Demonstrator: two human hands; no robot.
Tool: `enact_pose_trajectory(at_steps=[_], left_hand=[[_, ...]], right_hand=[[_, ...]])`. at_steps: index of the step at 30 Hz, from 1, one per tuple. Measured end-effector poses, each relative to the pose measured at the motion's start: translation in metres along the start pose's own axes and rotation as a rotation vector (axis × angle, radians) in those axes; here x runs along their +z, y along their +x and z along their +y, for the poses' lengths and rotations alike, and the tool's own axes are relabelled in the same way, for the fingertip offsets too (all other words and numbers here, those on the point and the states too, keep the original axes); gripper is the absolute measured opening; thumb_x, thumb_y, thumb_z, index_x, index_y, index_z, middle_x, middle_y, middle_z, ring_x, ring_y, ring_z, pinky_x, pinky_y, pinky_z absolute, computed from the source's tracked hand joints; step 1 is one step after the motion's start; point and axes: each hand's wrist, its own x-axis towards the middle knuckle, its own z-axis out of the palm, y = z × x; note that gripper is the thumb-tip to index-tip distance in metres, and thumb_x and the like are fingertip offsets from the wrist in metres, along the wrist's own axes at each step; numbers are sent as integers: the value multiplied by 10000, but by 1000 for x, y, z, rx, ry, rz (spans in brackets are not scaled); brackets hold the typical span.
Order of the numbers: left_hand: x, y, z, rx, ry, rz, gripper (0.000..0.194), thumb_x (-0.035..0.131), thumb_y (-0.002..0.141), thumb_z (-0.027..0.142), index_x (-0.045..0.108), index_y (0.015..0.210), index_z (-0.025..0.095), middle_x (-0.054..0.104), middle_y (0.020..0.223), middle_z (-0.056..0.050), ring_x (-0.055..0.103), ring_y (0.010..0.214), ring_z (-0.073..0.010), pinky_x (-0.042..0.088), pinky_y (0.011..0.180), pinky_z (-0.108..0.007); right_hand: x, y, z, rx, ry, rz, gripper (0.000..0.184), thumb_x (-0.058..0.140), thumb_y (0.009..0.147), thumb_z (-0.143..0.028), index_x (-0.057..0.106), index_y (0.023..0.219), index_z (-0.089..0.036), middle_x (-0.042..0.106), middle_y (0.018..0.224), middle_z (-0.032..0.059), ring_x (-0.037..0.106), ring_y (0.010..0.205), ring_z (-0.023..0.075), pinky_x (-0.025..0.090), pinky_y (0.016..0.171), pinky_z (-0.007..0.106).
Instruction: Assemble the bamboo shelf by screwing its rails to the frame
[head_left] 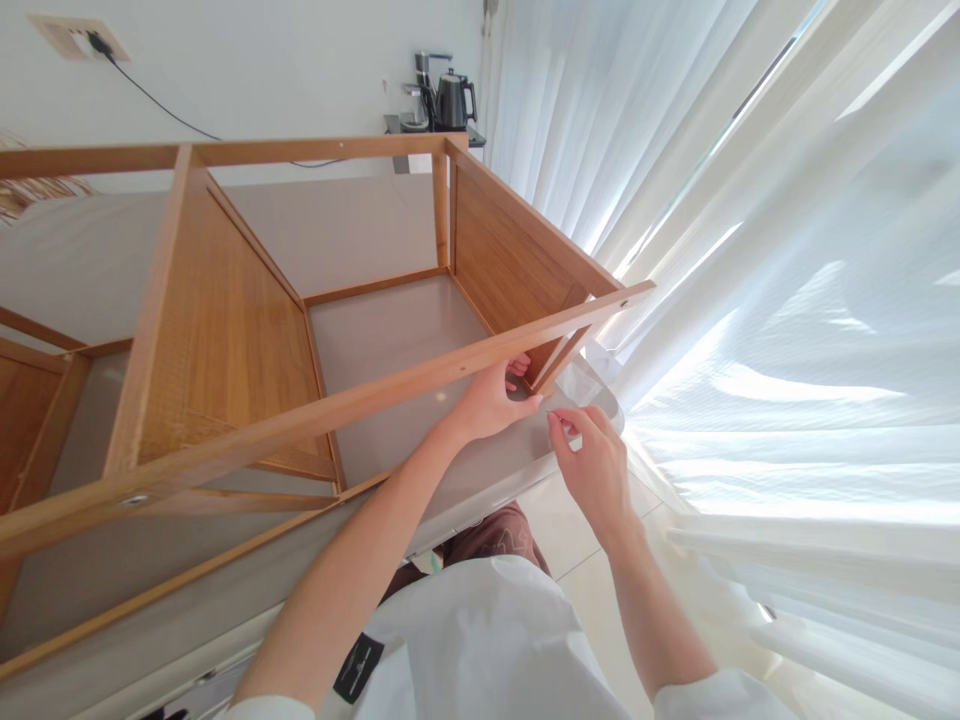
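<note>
A wooden furniture frame [390, 385] with inset panels stands on a grey surface [397, 320] and spans the left and middle of the view. Reaching under its long front rail, my left hand [487, 402] is closed at the lower right corner, its thumb by the foot of the end post [559, 360] and its curled fingers against the end panel [517, 245]. Just right of that corner, my right hand [594, 462] holds thumb and forefinger in a pinch. Whatever sits between those fingertips is too small to name.
Long white curtains [787, 300] hang close on the right. Behind the frame, a black kettle [452, 100] and a coffee maker stand on a small dark shelf. A black cord [161, 108] runs from a wall socket. Pale floor tiles [577, 540] show below the surface's edge.
</note>
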Motion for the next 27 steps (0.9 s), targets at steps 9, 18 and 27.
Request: enact_pose_trajectory(at_steps=[9, 18, 27], left_hand=[[0, -4, 4, -15, 51, 18, 519, 836, 777, 312, 538, 1190, 209, 635, 1250, -105, 642, 1135, -243, 576, 918, -391], [-3, -38, 29, 405, 821, -22, 150, 639, 959, 336, 607, 899, 202, 659, 903, -51, 615, 895, -230, 444, 791, -389], [12, -42, 24, 355, 1033, -80, 169, 665, 934, 283, 714, 813, 177, 653, 863, -61, 612, 810, -220, 403, 776, -404]], right_hand=[[-3, 7, 4, 282, 204, -113, 356, 505, 1014, -488, 720, 977, -207, 750, 873, 52, 640, 730, 202, 469, 714, 331], [19, 12, 4, 240, -11, -101, 299, 526, 978, -405, 755, 908, -226, 725, 859, 52, 607, 699, 199, 404, 696, 337], [12, 23, 8, 290, 40, -157, 329, 573, 943, -463, 766, 810, -231, 737, 716, 25, 637, 653, 201, 408, 654, 320]])
